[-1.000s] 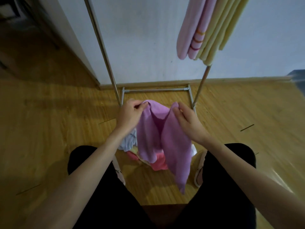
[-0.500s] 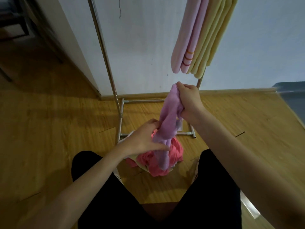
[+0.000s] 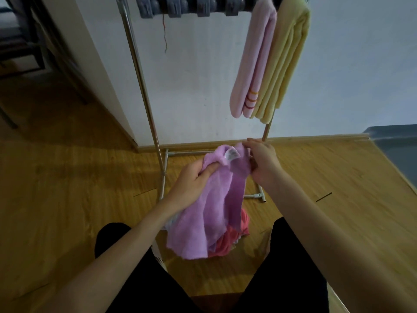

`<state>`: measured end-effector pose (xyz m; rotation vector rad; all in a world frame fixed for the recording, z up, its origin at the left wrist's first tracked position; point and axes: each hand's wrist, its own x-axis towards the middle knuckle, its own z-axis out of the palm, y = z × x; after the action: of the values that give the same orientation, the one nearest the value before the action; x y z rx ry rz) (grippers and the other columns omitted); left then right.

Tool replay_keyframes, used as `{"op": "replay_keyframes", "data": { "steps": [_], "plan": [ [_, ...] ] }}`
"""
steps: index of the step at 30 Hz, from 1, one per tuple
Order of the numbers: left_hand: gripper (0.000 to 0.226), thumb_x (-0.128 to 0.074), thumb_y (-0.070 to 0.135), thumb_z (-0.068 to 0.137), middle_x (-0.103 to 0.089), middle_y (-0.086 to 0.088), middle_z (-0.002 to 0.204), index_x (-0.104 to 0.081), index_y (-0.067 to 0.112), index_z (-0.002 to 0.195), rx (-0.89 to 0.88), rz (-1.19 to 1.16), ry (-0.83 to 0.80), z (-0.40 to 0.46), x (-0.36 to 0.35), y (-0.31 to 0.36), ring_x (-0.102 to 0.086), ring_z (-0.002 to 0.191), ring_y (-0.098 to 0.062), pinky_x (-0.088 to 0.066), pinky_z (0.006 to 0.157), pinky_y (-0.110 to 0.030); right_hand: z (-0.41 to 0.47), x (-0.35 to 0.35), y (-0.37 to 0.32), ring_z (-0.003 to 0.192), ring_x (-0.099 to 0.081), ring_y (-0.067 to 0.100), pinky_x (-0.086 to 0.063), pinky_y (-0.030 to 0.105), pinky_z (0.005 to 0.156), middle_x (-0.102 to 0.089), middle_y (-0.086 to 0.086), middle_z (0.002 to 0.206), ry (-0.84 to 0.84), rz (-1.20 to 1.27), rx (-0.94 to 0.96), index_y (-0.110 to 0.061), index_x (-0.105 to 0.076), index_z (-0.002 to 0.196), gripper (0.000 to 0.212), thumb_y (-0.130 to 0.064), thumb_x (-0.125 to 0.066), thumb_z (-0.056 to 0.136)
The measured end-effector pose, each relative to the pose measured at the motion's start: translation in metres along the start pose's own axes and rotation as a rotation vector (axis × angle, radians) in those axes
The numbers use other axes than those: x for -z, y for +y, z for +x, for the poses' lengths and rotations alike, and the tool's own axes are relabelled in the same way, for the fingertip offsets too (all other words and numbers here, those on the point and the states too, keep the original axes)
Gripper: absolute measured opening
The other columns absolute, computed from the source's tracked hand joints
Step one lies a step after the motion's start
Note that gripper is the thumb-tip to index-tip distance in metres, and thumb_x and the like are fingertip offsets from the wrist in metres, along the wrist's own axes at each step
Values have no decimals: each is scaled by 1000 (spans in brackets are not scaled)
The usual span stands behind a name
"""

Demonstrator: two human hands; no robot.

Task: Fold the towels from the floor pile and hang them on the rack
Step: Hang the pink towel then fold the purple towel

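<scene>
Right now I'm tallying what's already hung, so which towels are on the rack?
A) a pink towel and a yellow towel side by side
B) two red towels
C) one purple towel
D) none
A: a pink towel with orange stripes hangs beside a yellow towel on the rack; the purple towel is held in both hands.

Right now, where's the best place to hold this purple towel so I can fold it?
Probably the top edge of the purple towel, one grip at each corner, from above. The left hand and right hand already hold it there, and the rest hangs free.
</scene>
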<state>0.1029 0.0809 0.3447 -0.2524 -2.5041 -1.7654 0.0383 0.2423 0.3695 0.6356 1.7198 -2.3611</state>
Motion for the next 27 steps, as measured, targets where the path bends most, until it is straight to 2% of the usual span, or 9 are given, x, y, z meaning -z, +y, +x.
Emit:
{"op": "replay_keyframes", "data": {
  "steps": [3,7,10,13,16,19,22,24,27],
  "plan": [
    [26,-50,38,91,-66,-3,81,-65,18,100,5,-7,13,3,1,2,-58,72,-6,-45,66,-25,-3,5,6,95,-66,27,-55,37,74,-62,15,110,-142,46,43,-14,-60,113,40,-6,-68,74],
    [36,-51,48,88,-68,-20,94,-66,21,106,-1,-4,-8,4,4,2,-64,85,-38,-51,74,-52,-16,9,16,89,-65,29,-55,46,85,-60,15,97,-412,27,117,-17,-57,117,40,9,-51,88],
    [36,-58,48,86,-71,-1,101,-68,21,108,4,26,-54,6,9,3,-66,99,-16,-53,90,-42,-25,5,22,75,-65,24,-58,32,67,-61,13,84,-380,-116,227,-2,-60,100,17,7,-47,93],
    [31,-69,52,73,-70,6,90,-67,31,96,16,135,-71,5,18,1,-66,89,-7,-55,80,-33,-20,1,18,77,-60,23,-57,32,67,-60,12,83,-259,-115,298,0,-59,92,17,9,-44,92],
    [32,-75,38,75,-67,-1,84,-61,18,94,-4,303,-74,1,29,-6,-64,80,-17,-56,70,-35,-18,-1,6,68,-59,15,-54,22,61,-59,9,80,-233,-87,336,-5,-57,83,24,12,-42,92],
    [29,-62,40,87,-65,3,89,-55,17,105,-64,437,-110,-10,39,-9,-64,80,-12,-55,69,-34,-21,-5,1,58,-61,10,-54,17,60,-61,10,80,-271,-92,393,-2,-60,84,23,13,-43,92],
    [37,-42,47,93,-59,1,72,-55,13,92,-103,532,-71,-21,44,-10,-57,61,-11,-45,55,-28,-26,-8,0,61,-63,10,-54,16,62,-64,13,82,-286,-132,457,4,-64,95,20,12,-46,92],
    [31,-40,43,94,-54,4,62,-54,18,82,-48,544,-42,-25,50,-10,-50,51,-7,-37,48,-19,-28,-7,0,64,-65,10,-54,16,64,-66,15,84,-295,-170,493,5,-65,101,20,12,-49,90],
    [29,-43,33,98,-57,0,65,-57,14,81,65,541,-37,-25,60,-11,-51,51,-6,-38,48,-20,-25,2,0,75,-68,16,-56,22,71,-69,17,93,-345,-335,526,0,-66,108,31,14,-58,82]
  ]
}}
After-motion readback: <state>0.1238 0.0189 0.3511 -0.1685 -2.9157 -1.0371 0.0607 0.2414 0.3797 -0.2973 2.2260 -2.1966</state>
